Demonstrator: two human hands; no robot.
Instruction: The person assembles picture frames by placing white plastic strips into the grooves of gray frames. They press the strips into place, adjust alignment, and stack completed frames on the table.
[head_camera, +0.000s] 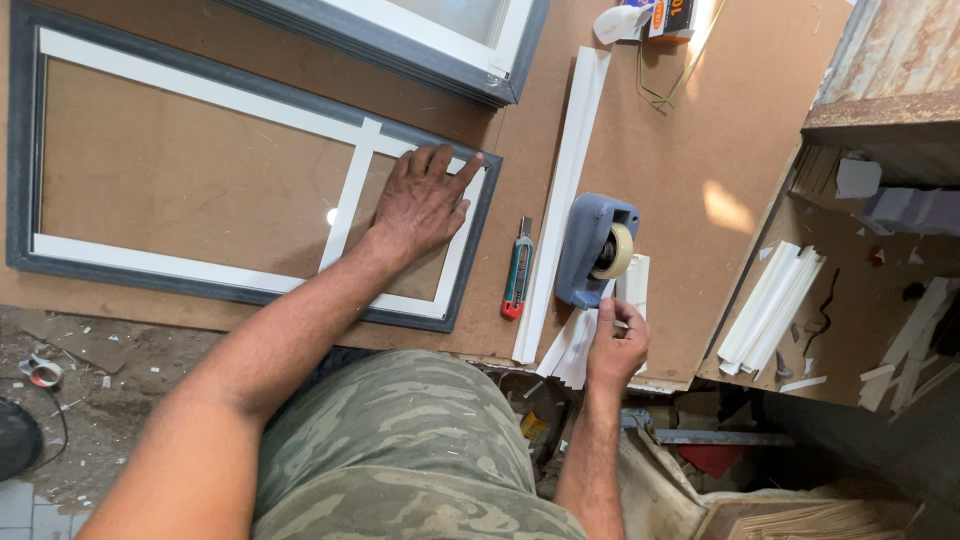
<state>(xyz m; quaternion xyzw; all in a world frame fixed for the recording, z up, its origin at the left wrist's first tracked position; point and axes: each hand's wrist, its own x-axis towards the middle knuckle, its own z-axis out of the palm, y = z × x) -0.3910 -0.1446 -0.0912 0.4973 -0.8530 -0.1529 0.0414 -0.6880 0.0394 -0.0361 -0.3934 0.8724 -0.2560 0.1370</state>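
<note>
Nearest me, my right hand (617, 340) is pinched shut on a short end of tape, just by the blue tape dispenser (596, 248). I'd say I'm pulling off a piece for taping; next comes a clean tear and carrying it left. Farther out, my left hand (420, 205) lies flat, fingers spread, pressing the grey frame (20, 150) and its white strips (350, 195) to the board (660, 150). A red-green utility knife (517, 272) lies between.
</note>
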